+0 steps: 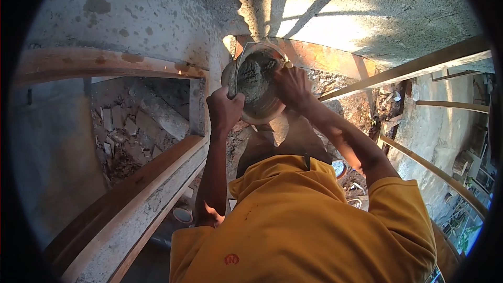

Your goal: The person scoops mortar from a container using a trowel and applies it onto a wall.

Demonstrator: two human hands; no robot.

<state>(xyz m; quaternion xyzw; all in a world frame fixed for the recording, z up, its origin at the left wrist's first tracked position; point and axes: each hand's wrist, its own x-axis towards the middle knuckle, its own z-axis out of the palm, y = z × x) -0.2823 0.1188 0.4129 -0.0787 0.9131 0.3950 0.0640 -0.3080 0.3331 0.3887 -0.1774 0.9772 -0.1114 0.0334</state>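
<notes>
A round bucket point(254, 102) of wet grey mortar point(254, 78) is held out over my legs, at the centre of the view. My left hand point(225, 107) is closed on its left side, where a thin pale handle or rim runs up. My right hand point(291, 86) is closed at the bucket's right edge, and a small light piece sticks up above its fingers. I cannot tell whether that piece belongs to a tool or to the bucket. The inside of the right fist is hidden.
Concrete walls point(120, 15) rise ahead. On the left a wooden frame point(146, 178) surrounds an opening with broken rubble point(120, 126). An orange-stained board point(325, 52) lies along the base ahead. Wooden poles point(398, 76) slant across the right, over rough ground.
</notes>
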